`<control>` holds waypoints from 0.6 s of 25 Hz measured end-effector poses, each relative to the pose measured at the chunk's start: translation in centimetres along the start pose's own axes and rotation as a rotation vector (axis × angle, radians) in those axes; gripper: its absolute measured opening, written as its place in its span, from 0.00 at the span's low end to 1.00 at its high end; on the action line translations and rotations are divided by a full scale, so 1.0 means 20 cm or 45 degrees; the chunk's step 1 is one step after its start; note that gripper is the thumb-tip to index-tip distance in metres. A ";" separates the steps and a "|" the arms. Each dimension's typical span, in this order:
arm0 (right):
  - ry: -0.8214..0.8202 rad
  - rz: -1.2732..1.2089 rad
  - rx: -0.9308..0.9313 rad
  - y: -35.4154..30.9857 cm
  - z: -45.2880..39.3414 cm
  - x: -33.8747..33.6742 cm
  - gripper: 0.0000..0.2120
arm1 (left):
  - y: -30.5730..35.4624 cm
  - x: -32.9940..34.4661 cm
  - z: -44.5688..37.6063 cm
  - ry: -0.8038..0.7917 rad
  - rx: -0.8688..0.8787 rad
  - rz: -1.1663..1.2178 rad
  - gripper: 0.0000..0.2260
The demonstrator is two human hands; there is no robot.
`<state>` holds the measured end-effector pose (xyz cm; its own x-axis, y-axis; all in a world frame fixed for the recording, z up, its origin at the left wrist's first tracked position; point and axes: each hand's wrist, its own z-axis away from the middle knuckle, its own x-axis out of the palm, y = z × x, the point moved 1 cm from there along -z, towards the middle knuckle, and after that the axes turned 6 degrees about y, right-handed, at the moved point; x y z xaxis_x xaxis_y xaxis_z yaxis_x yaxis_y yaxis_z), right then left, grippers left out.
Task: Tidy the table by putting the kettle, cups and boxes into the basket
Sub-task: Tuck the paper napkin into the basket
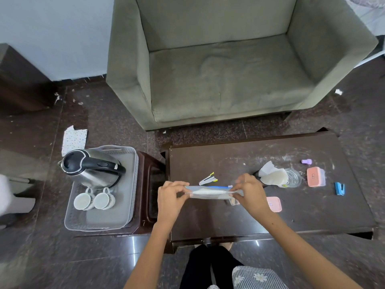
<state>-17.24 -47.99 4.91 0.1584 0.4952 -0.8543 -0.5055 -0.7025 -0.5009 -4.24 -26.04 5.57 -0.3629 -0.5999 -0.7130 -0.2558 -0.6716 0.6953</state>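
Two hands stretch a clear zip bag over the table

Head view: both hands hold one clear zip bag (210, 192) with a blue strip along its top, white contents inside. Left hand (170, 197) pinches its left end, right hand (250, 195) pinches its right end, fingers curled on both. Bag is held level above the near-left part of the dark table (229, 155).

No writing readable anywhere; small marks on the box lids are too blurred to read.

Steel kettle (91, 167) with black lid and handle stands upright at the far end of the pale grey basket (133, 184), which sits on a brown stool (150, 163) just beside the table's left edge. Two white cups (93, 200) lie on their sides in the basket, touching the kettle's base, mouths toward the camera.

Pink flat box (274, 203) lies near the table's middle, just right of the right hand. Orange-lidded box (315, 176) sits toward the right edge. Also on the table: stapler (208, 180), clear glass (293, 177) with paper beside it, purple cap (307, 161), blue clip (339, 188). Grey sofa (229, 69) beyond the far edge.
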 end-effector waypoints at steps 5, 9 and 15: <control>-0.475 0.471 -0.263 -0.21 0.00 0.06 0.26 | 0.05 0.01 -0.01 -0.112 0.075 0.039 0.08; -0.414 0.656 -0.325 -0.29 -0.02 0.08 0.18 | 0.09 -0.01 -0.02 -0.071 0.077 -0.009 0.07; -0.325 0.591 -0.221 -0.33 -0.08 0.08 0.22 | 0.07 -0.05 0.02 0.035 -0.049 -0.022 0.16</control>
<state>-12.20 -43.36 6.66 -0.2693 0.2065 -0.9407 -0.3225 -0.9397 -0.1139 -4.53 -26.25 7.34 -0.3336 -0.5997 -0.7273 -0.2270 -0.6977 0.6794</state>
